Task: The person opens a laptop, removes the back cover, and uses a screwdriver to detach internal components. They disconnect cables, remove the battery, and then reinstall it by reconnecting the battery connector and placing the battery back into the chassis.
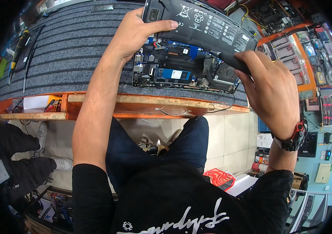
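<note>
An opened laptop point(166, 62) lies on the mat with its inside exposed. Across its far side runs a wide black battery point(209, 29) with printed labels; nearer me are a blue circuit module point(172, 74) and a round fan point(225, 73). My left hand point(132, 33) grips the laptop's far left corner, thumb on the battery and the other fingers out of sight behind the edge. My right hand point(271, 84) is closed around a dark-handled screwdriver point(233, 62), which slants left, its tip over the board near the battery's near edge. I cannot make out whether the tip touches anything.
A grey ribbed mat point(64, 43) covers the wooden-edged bench point(150, 102). At left lie a yellow-and-black tool point(19, 48) and thin dark strips. A person's legs point(21, 156) are at left. Orange-framed trays point(289, 54) stand right; a thin cable point(228, 106) hangs over the bench edge.
</note>
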`<state>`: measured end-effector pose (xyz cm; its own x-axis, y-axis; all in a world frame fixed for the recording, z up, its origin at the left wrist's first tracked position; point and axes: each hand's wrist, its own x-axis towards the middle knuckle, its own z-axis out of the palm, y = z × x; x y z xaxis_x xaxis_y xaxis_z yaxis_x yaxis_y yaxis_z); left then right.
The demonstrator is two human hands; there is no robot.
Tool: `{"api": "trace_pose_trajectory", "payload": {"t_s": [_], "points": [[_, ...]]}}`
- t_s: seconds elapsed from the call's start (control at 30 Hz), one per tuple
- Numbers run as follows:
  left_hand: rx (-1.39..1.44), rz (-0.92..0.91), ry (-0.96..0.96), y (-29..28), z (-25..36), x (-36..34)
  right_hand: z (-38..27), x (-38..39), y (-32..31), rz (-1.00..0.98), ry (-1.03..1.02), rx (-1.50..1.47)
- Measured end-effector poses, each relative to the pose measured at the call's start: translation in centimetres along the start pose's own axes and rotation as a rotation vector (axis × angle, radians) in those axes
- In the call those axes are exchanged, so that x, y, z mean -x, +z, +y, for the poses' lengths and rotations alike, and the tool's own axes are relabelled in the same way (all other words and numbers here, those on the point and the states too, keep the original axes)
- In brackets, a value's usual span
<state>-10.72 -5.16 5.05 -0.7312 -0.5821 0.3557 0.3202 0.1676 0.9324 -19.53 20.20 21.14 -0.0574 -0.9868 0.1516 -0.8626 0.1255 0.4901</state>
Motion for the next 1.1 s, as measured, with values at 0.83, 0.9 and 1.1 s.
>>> {"api": "trace_pose_trajectory", "payload": {"t_s": [0.83,0.9,1.1], "points": [[0.155,-0.018,-0.094,0.1,0.2,-0.3,0.0,5.7,0.7,0.283,0.333,-0.711],[0.172,0.014,-0.106,-0.4,0.6,0.1,-0.4,6.4,3.0,0.24,0.328,-0.878],[-0.007,0.389,0.013,-2.0,2.2,1.6,-5.3,6.0,8.1,0.287,0.351,-1.363]]}}
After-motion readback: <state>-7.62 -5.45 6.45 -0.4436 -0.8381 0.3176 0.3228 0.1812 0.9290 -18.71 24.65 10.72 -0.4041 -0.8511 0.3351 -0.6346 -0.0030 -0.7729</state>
